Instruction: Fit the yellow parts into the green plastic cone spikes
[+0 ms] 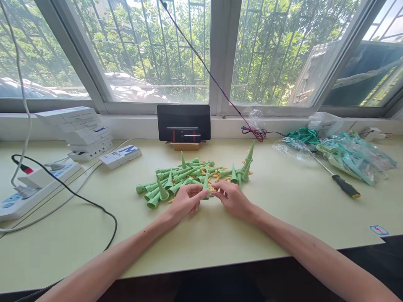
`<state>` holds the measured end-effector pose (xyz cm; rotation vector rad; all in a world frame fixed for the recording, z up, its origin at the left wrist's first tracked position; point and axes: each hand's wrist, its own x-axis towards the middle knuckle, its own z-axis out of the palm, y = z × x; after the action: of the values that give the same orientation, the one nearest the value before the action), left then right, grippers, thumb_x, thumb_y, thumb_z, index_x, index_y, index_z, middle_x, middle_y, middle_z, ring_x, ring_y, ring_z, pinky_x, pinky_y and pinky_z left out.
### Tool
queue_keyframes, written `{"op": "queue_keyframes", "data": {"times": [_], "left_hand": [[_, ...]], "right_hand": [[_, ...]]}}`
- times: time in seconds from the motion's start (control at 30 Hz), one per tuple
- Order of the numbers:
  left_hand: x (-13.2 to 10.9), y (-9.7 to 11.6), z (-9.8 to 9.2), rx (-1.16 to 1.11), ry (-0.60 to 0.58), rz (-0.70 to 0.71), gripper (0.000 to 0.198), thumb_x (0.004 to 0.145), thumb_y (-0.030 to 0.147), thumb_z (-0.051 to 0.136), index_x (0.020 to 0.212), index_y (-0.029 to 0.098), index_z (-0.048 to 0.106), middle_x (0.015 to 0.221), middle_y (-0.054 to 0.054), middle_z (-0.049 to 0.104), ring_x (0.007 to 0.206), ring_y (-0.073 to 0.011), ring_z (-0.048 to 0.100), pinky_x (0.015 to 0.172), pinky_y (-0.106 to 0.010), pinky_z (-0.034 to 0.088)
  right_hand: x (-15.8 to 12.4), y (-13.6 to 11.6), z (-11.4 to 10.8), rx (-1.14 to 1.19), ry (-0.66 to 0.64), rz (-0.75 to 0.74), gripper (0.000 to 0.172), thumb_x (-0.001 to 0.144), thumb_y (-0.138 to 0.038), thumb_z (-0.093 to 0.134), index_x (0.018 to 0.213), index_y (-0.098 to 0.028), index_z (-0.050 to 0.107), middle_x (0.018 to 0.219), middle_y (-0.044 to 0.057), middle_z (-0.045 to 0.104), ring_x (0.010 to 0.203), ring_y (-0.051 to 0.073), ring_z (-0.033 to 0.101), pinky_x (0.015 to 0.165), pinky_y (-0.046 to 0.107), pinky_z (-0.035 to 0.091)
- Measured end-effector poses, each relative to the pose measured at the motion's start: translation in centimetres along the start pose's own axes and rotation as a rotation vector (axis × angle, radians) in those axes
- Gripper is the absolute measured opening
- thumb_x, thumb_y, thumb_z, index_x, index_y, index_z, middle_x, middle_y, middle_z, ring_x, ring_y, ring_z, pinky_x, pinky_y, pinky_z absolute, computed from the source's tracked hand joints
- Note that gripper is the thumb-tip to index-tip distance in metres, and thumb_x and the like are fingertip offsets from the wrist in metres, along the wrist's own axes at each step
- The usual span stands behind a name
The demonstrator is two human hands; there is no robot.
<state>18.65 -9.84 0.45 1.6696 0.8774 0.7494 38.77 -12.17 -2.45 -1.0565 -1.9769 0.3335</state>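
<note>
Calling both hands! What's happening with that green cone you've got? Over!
Left hand: holding a green cone, tip up. Right hand: close beside it, at a small yellow piece, grip unclear. Green pile just beyond; hands unblocked.

Small workshop, seemingly: heaped green parts [185, 174] on bench [315, 205], screwdriver [345, 186], power strip [40, 192], bagged pieces [354, 153].

The table [292, 188] leaves a lane between screwdriver [341, 182] and green cones [182, 174], which block the way forward.
</note>
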Motion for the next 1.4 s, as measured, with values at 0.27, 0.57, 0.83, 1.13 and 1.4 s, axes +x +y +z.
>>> {"op": "queue_keyframes", "data": {"times": [0.27, 0.57, 0.83, 1.13, 1.4], "left_hand": [[-0.1, 0.1, 0.0, -0.013, -0.031, 0.001, 0.031, 0.083, 0.044, 0.063, 0.074, 0.015, 0.058, 0.058, 0.003, 0.048, 0.047, -0.0083, 0.042, 0.041, -0.019, 0.034], [-0.2, 0.4, 0.0, 0.018, -0.067, 0.038, 0.031, 0.084, 0.044, 0.063, 0.072, 0.016, 0.058, 0.053, 0.005, 0.044, 0.045, -0.0079, 0.04, 0.042, -0.019, 0.032], [-0.2, 0.3, 0.0, 0.095, -0.081, 0.101, 0.034, 0.088, 0.048, 0.058, 0.078, 0.015, 0.06, 0.057, 0.005, 0.044, 0.044, -0.0067, 0.038, 0.04, -0.019, 0.03], [-0.1, -0.3, 0.2, 0.197, 0.022, 0.162, 0.032, 0.085, 0.043, 0.063, 0.099, 0.015, 0.07, 0.063, 0.002, 0.055, 0.048, -0.0081, 0.039, 0.041, -0.02, 0.032], [0.0, -1.0, 0.3, 0.229, 0.056, 0.22, 0.03, 0.084, 0.042, 0.064, 0.096, 0.015, 0.069, 0.088, -0.004, 0.061, 0.054, -0.008, 0.041, 0.045, -0.02, 0.037]], "right_hand": [[0.0, -0.4, -0.3, -0.037, -0.048, 0.006, 0.018, 0.098, -0.03, 0.047, 0.099, -0.019, 0.061, 0.083, 0.005, 0.062, 0.069, 0.016, 0.054, 0.064, 0.027, 0.042], [0.0, -0.4, -0.3, 0.0, -0.067, 0.009, 0.026, 0.099, -0.031, 0.043, 0.081, -0.019, 0.056, 0.072, 0.002, 0.057, 0.065, 0.015, 0.05, 0.062, 0.026, 0.038], [0.2, -1.0, -0.5, 0.105, -0.071, 0.085, 0.034, 0.098, -0.032, 0.044, 0.068, -0.019, 0.054, 0.061, 0.0, 0.055, 0.057, 0.013, 0.047, 0.058, 0.025, 0.037], [0.3, -1.6, -0.4, 0.436, -0.156, 0.366, 0.036, 0.096, -0.041, 0.045, 0.068, -0.019, 0.052, 0.049, -0.005, 0.047, 0.037, 0.009, 0.042, 0.043, 0.023, 0.036], [0.6, -1.5, -0.3, 0.756, -0.251, 0.545, 0.042, 0.09, -0.052, 0.05, 0.066, -0.018, 0.051, 0.049, -0.008, 0.039, 0.029, 0.005, 0.037, 0.03, 0.019, 0.024]]}}
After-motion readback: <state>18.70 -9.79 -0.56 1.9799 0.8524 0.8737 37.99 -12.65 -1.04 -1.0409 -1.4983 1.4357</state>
